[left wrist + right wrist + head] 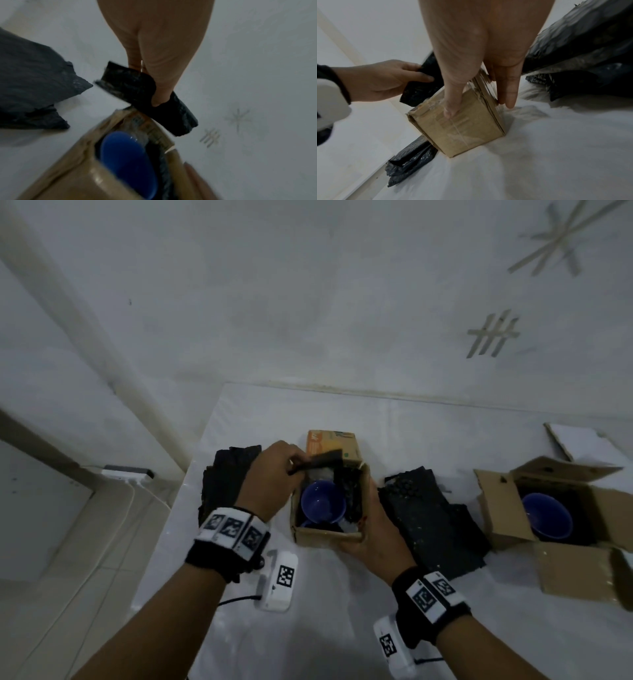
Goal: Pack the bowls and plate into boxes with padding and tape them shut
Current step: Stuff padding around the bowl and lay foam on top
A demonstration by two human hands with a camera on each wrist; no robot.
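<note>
A small open cardboard box (329, 537) sits mid-table with a blue bowl (322, 501) inside and black padding along its right wall. My left hand (294, 465) pinches a folded strip of black padding (323, 459) over the box's far left corner; the left wrist view shows my thumb on the strip (145, 100) above the bowl (126, 155). My right hand (368, 508) grips the box's near right corner. The right wrist view shows the thumb on one face of the box (467, 129) and the fingers down the adjoining side.
A second open box (507, 508) holding another blue bowl (548, 515) stands at the right. Black padding sheets lie left of the first box (229, 474) and between the boxes (431, 518). A white board (579, 443) lies far right. The table's left edge drops to the floor.
</note>
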